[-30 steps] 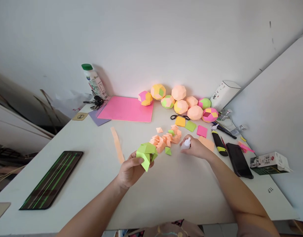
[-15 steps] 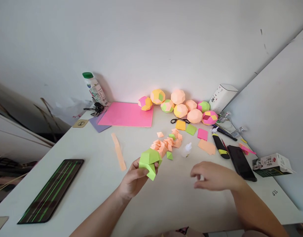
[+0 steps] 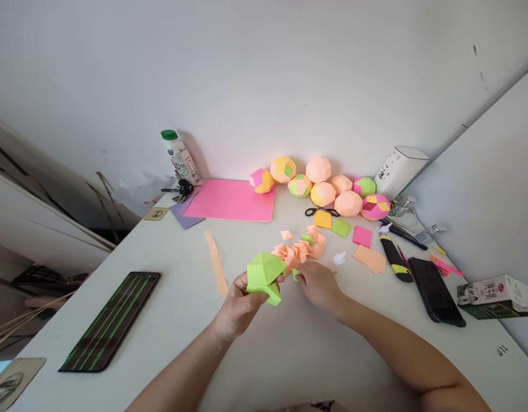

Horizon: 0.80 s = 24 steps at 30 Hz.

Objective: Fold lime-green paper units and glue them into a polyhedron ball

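My left hand (image 3: 241, 303) is closed around a light-green folded-paper shape (image 3: 264, 272), a many-sided, partly built form with a flap at its lower side. To the right, my right hand (image 3: 319, 286) reaches down to the table, its fingertips pinched on a small green folded paper piece (image 3: 295, 274) that they partly cover. Just beyond the fingers lies a pile of peach folded paper pieces (image 3: 300, 250), with one green piece (image 3: 307, 238) among them. A small glue bottle (image 3: 339, 258) stands right of the pile, partly hidden by my right hand.
Finished paper balls (image 3: 318, 194) line the wall behind scissors (image 3: 322, 212) and square paper stacks (image 3: 341, 227). A pink sheet (image 3: 229, 200) and peach strip (image 3: 216, 260) lie left. A cutter (image 3: 396, 258), phone (image 3: 436, 292) and milk carton (image 3: 496, 297) sit right; a dark striped tray (image 3: 111, 323) lies front left.
My right hand has moved left and forward, from above the table to the small green piece. The left hand still holds the green shape, turned slightly. The view has shifted a little left.
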Each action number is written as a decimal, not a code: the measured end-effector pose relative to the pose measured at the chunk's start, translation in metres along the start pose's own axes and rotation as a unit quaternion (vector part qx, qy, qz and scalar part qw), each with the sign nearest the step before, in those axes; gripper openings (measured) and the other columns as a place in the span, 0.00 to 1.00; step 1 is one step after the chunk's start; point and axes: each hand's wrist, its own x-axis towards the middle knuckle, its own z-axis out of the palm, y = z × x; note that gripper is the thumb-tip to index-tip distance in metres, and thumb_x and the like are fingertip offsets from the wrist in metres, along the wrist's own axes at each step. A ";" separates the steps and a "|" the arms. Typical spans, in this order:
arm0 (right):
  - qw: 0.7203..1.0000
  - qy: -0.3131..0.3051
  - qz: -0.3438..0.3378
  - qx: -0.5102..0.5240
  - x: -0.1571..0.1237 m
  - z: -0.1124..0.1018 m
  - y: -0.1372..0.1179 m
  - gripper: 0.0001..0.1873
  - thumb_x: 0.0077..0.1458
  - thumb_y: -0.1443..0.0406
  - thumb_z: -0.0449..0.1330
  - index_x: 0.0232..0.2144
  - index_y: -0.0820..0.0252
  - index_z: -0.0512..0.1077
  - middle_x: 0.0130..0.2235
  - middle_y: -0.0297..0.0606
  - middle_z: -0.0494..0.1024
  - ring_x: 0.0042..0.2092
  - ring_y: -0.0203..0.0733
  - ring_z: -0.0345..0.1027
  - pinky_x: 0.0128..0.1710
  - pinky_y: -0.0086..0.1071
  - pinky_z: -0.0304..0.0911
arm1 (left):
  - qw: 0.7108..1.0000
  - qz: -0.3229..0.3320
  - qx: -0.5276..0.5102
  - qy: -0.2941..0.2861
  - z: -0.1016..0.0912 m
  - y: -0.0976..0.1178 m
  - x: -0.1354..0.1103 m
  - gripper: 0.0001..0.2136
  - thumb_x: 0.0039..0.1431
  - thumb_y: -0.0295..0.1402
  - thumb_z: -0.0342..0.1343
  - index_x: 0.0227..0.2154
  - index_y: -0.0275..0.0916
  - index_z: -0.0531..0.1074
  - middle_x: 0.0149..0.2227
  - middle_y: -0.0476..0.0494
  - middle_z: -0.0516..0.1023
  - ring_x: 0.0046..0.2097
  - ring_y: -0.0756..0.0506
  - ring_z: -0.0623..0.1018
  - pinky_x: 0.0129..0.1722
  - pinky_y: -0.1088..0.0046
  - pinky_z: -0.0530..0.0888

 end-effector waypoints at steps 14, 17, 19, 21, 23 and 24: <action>0.788 0.033 -0.084 0.610 -0.025 -0.022 0.005 0.05 0.53 0.64 0.60 0.32 0.60 0.75 0.32 0.37 0.74 0.32 0.36 0.68 0.28 0.31 0.67 | 0.996 -0.067 -0.052 0.016 0.002 -0.006 0.001 0.10 0.39 0.32 0.61 0.28 0.36 0.75 0.29 0.44 0.73 0.27 0.49 0.69 0.29 0.70 0.63; 0.789 0.073 -0.122 0.598 -0.029 -0.028 0.003 0.04 0.54 0.66 0.60 0.32 0.58 0.75 0.31 0.37 0.75 0.33 0.38 0.69 0.32 0.35 0.68 | 0.994 -0.077 -0.076 0.013 0.002 -0.008 0.000 0.10 0.41 0.31 0.61 0.30 0.36 0.75 0.31 0.43 0.75 0.30 0.48 0.71 0.32 0.68 0.66; 0.804 0.119 -0.144 0.564 -0.031 -0.031 -0.001 0.05 0.54 0.68 0.60 0.32 0.56 0.76 0.29 0.36 0.76 0.35 0.39 0.69 0.36 0.38 0.68 | 0.993 -0.079 -0.090 0.012 0.004 -0.010 -0.001 0.11 0.43 0.30 0.60 0.32 0.36 0.76 0.34 0.42 0.76 0.34 0.45 0.73 0.35 0.67 0.68; 0.827 0.180 -0.158 0.509 -0.032 -0.033 -0.005 0.07 0.54 0.70 0.60 0.33 0.55 0.77 0.28 0.37 0.78 0.36 0.41 0.68 0.36 0.39 0.68 | 0.991 -0.081 -0.106 0.016 0.006 -0.011 -0.001 0.12 0.45 0.30 0.60 0.35 0.37 0.76 0.37 0.41 0.76 0.40 0.43 0.73 0.38 0.66 0.69; 0.847 0.241 -0.169 0.444 -0.033 -0.032 -0.009 0.08 0.54 0.71 0.59 0.33 0.54 0.77 0.29 0.37 0.79 0.34 0.41 0.68 0.33 0.37 0.68 | 0.987 -0.091 -0.128 0.023 0.008 -0.013 -0.001 0.12 0.46 0.30 0.59 0.37 0.37 0.75 0.38 0.41 0.77 0.42 0.42 0.73 0.40 0.65 0.71; 0.853 0.266 -0.175 0.414 -0.033 -0.030 -0.011 0.09 0.54 0.71 0.59 0.34 0.54 0.77 0.29 0.38 0.80 0.34 0.40 0.68 0.31 0.37 0.68 | 0.985 -0.099 -0.138 0.026 0.008 -0.014 -0.001 0.12 0.46 0.30 0.59 0.36 0.37 0.75 0.38 0.41 0.77 0.42 0.42 0.74 0.41 0.65 0.71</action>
